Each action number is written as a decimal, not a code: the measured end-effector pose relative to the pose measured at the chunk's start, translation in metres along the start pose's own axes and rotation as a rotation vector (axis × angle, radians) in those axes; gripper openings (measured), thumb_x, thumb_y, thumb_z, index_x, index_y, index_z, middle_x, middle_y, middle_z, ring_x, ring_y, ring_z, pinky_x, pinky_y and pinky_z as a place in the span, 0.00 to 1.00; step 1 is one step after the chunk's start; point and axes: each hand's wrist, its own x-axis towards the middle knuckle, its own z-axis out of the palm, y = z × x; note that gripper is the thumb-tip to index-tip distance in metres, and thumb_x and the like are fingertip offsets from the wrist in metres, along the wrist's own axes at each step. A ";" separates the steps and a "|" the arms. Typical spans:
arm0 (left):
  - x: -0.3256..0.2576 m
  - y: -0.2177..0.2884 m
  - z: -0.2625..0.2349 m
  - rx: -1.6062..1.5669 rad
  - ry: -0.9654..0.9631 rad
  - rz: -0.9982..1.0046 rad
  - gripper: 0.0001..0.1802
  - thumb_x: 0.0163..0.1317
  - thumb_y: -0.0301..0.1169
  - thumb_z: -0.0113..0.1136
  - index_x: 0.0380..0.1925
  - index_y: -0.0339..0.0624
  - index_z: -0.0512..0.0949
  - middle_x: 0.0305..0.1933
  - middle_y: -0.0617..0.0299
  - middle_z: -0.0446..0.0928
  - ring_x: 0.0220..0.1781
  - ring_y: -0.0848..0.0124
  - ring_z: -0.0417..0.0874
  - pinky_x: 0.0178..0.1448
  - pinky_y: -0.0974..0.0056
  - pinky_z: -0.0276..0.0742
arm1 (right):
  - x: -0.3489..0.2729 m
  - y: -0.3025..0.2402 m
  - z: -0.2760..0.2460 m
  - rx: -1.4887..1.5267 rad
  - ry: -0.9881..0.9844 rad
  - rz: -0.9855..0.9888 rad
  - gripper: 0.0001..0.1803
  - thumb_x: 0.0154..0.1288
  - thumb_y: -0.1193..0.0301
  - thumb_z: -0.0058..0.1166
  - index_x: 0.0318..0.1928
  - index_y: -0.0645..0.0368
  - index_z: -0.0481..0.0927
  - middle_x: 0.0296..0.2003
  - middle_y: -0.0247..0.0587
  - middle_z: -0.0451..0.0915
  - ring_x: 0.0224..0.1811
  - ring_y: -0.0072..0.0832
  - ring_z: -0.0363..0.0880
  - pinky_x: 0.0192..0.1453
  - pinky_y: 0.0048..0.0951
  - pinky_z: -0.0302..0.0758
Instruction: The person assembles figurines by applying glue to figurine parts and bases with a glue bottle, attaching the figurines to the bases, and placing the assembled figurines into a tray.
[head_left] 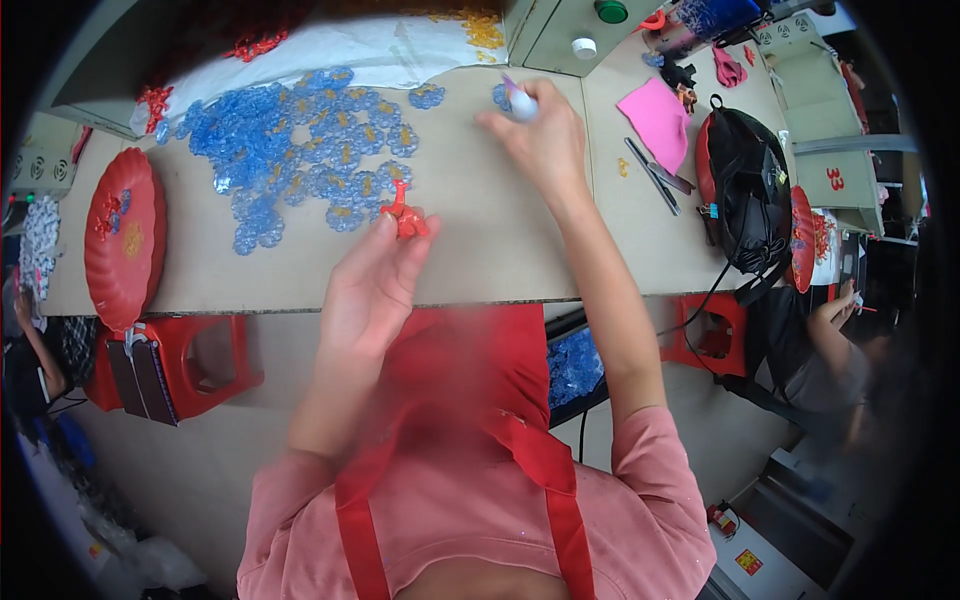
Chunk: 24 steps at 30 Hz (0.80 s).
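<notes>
Nearest: pink sleeves and red apron straps at the lower edge, both forearms reaching up over the desk.

Left hand raised just above the near desk edge, grip closed to a pinch of thumb and fingertips on a small red plastic piece, held upright and clear of the surface. Looks best to keep that pinch low on the piece, leaving its top free, and to hold the wrist steady.

Farther out, right hand stretched to the far middle of the desk, grip wrapped shut around a small white, bottle-like object with a purple tip, tip pointing away. Exact kind hard to tell. Just beside it, 1 loose blue flower piece. Seems wise to bring the bottle back to the red piece rather than lean, and to keep the tip off the blue pieces.

To the left of both hands, a spread heap of clear blue flower-shaped pieces, some with yellow centres, lying close to the red piece but not touching it. Far left, a red tray on edge of the desk. Far right, a pink sheet and dark tools.
</notes>
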 end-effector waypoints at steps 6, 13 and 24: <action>-0.004 0.004 -0.002 0.006 0.013 0.031 0.12 0.62 0.27 0.49 0.41 0.30 0.70 0.42 0.56 0.74 0.51 0.62 0.74 0.56 0.69 0.73 | 0.040 -0.001 0.002 -0.512 -0.136 -0.013 0.21 0.42 0.63 0.65 0.38 0.59 0.78 0.30 0.50 0.78 0.32 0.42 0.78 0.37 0.36 0.74; 0.003 0.002 -0.004 0.032 0.001 0.003 0.11 0.61 0.27 0.49 0.42 0.32 0.70 0.42 0.58 0.74 0.51 0.64 0.75 0.55 0.69 0.73 | -0.007 -0.005 -0.027 -0.378 -0.127 -0.271 0.17 0.41 0.72 0.57 0.37 0.51 0.81 0.28 0.44 0.78 0.31 0.39 0.78 0.37 0.34 0.74; 0.007 -0.006 0.003 0.093 0.006 -0.017 0.13 0.62 0.28 0.49 0.44 0.33 0.68 0.41 0.58 0.74 0.50 0.64 0.75 0.53 0.71 0.74 | -0.048 -0.001 -0.050 -0.189 -0.156 -0.243 0.14 0.43 0.79 0.59 0.35 0.56 0.81 0.29 0.39 0.78 0.31 0.35 0.77 0.36 0.28 0.73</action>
